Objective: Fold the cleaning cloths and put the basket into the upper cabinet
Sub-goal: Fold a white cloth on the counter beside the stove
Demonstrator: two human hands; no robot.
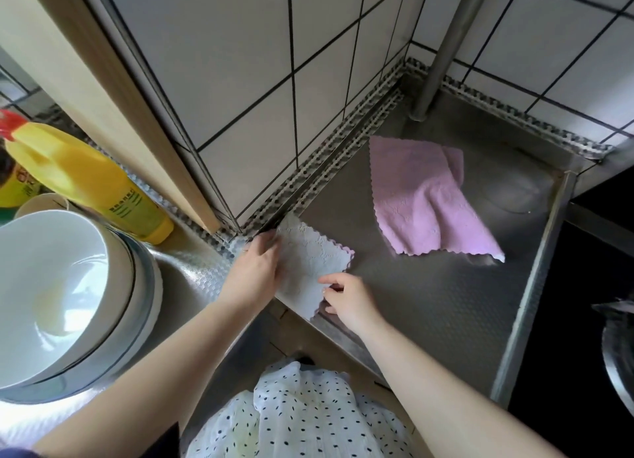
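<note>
A small pale blue-white cloth (310, 262) with a scalloped pink edge lies folded at the near left corner of the steel counter (429, 303). My left hand (255, 268) rests on its left side, fingers laid over the fabric. My right hand (346, 298) pinches its near right edge between thumb and fingers. A lilac cloth (422, 203) lies loosely crumpled farther back on the counter, apart from both hands. No basket is in view.
Stacked white bowls (58, 296) stand at the left, with a yellow bottle (89, 179) with a red cap behind them. A steel pole (446, 49) rises at the tiled back corner. A black hob (590, 320) with a metal pot lies to the right.
</note>
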